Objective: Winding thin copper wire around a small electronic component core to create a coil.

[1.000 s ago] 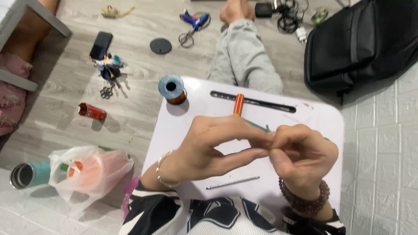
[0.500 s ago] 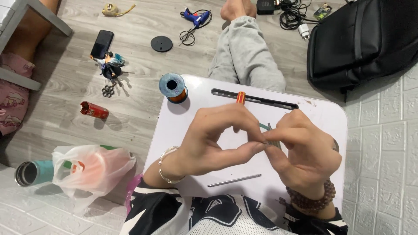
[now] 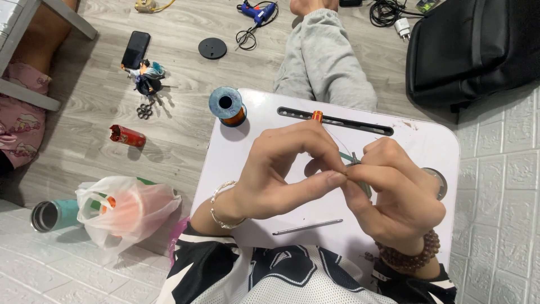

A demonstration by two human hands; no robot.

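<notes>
Our left hand (image 3: 281, 174) and right hand (image 3: 394, 191) meet above the white tabletop (image 3: 253, 157), both grips pinched on a thin wire (image 3: 335, 139); plastic bag (image 3: 126, 214) holds something orange

Left hand (image 3: 281, 169): fingertips pinched against the right hand (image 3: 394, 194) over the white lap table (image 3: 247, 157) — something thin between them
Wire spool (image 3: 226, 106): table's far-left corner
Metal rod (image 3: 307, 226): near edge

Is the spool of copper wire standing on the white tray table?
Yes, the spool of copper wire stands on the far left corner of the white tray table, apart from both hands.
</notes>
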